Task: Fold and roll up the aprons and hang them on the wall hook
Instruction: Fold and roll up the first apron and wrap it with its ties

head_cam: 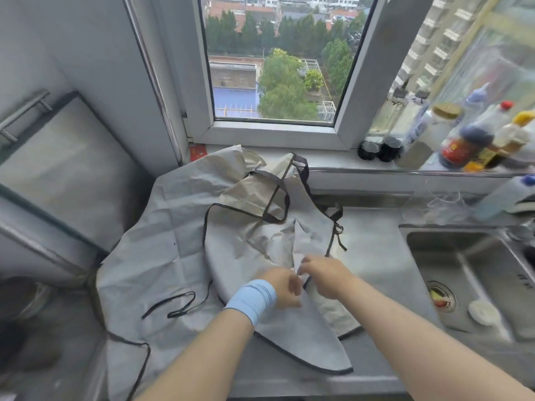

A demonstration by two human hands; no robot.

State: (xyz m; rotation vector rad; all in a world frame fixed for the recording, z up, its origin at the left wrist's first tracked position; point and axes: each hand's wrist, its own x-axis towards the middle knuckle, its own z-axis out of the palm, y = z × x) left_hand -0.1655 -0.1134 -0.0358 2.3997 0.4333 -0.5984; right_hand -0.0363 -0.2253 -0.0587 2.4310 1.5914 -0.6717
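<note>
Left hand [285, 287] and right hand [324, 274] pinch top apron [260, 241], second apron [162, 241] beneath.

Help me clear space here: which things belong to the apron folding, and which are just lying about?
Part of the job: top apron, pinched at its edge by left hand and right hand; lower apron spread beneath.
Just lying about: bottles on the sill, sink, white disc in it, red packet.
</note>
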